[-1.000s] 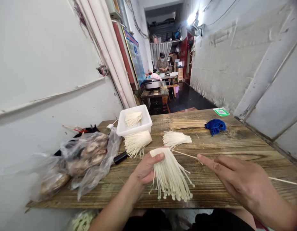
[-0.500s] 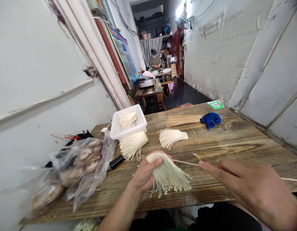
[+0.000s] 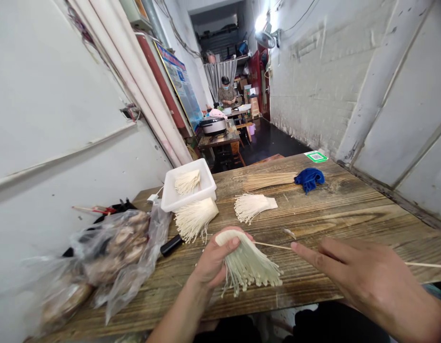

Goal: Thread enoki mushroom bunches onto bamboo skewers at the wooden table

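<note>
My left hand (image 3: 211, 257) is closed around the base of a bunch of enoki mushrooms (image 3: 251, 264), thumb on top, with the thin stems fanning toward the table's front edge. In my right hand (image 3: 366, 271) is a thin wooden skewer (image 3: 272, 245), gripped with the index finger stretched along it. The skewer's front end meets the enoki base at my left fingers; whether its tip is inside is hidden. Its back end sticks out past my right wrist. Beyond my hands lie a flat enoki bunch (image 3: 254, 207) and another bunch (image 3: 195, 216) beside a white plastic tub (image 3: 209, 190).
A bundle of skewers (image 3: 270, 181) lies at the back by a blue cloth (image 3: 309, 180). Clear bags of brown mushrooms (image 3: 124, 243) crowd the left, near a black handle (image 3: 171, 245). A small scrap (image 3: 289, 233) lies mid-table. A person (image 3: 226, 93) stands far behind.
The view has shifted slightly, so everything sits a little further left. Both hands keep their grips, and the skewer stays at the enoki base with hardly any visible movement.
</note>
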`<state>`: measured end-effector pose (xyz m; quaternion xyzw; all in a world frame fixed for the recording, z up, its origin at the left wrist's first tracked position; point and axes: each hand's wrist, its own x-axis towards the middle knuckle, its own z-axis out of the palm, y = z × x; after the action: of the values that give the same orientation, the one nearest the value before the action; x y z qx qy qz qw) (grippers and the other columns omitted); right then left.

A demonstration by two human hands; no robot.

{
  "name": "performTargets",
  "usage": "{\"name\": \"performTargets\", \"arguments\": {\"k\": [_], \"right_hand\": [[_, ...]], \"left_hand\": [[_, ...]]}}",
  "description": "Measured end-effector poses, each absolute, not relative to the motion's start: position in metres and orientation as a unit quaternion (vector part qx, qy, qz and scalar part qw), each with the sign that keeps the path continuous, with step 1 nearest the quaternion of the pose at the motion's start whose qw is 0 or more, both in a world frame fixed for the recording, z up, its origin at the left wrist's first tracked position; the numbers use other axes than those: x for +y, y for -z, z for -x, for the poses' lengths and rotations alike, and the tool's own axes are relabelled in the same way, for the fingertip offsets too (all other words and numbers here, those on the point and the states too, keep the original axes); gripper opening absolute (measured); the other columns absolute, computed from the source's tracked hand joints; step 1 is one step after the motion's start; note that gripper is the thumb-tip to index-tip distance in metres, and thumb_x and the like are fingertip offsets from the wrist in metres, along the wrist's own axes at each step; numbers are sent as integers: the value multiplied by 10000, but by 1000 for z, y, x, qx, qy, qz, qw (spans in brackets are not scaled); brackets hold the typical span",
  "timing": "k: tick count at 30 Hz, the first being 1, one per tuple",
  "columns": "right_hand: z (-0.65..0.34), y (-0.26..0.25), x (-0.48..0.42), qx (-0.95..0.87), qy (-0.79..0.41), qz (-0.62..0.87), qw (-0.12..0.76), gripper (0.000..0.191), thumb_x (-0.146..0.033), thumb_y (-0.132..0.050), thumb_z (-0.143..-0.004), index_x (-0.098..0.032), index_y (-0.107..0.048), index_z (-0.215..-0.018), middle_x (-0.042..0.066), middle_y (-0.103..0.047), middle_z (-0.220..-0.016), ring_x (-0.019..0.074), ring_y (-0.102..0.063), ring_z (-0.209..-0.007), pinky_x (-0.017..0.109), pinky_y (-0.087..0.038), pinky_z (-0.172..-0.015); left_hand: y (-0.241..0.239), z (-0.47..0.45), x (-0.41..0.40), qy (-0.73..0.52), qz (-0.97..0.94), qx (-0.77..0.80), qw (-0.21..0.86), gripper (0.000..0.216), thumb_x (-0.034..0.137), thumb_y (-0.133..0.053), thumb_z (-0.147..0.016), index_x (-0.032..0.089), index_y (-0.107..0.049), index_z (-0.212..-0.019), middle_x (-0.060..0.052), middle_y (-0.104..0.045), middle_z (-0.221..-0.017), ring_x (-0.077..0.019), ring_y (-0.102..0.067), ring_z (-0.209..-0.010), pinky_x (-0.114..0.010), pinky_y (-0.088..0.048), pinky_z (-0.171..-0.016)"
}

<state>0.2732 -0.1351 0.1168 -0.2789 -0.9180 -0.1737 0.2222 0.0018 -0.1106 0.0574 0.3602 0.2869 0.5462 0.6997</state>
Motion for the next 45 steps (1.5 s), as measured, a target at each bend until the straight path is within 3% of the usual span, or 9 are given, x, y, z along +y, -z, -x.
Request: {"name": "performTargets", "arguments": {"k": [9, 37, 45], "right_hand": [[-278, -110, -135, -913, 173, 294, 222, 434, -131, -374, -891, -169, -482, -1310, 19, -570, -732, 137, -545, -565, 261, -336, -475], [-282, -110, -140, -911, 159, 306, 227, 448, -87, -387, -877, -184, -481, -1303, -7, -555, -712, 107, -486, -513, 260, -302, -466], [-297, -98, -135, -916, 125, 320, 208, 488, -83, -394, -876, -206, -473, -1342, 15, -587, -738, 130, -564, -588, 237, -398, -484]], "left_hand": [[-63, -2, -114, -550, -374, 282, 691, 185, 226, -768, -706, 136, -692, -849, -63, -726, -847, -174, -681, -757, -279, -552, -703], [-74, -7, -115, -541, -447, 350, 620, 236, 280, -778, -681, 121, -697, -835, -90, -733, -840, -184, -660, -745, -280, -518, -693], [-78, -15, -118, -541, -441, 365, 615, 282, 301, -823, -604, 121, -738, -802, -103, -755, -831, -205, -675, -745, -299, -518, -716]]}}
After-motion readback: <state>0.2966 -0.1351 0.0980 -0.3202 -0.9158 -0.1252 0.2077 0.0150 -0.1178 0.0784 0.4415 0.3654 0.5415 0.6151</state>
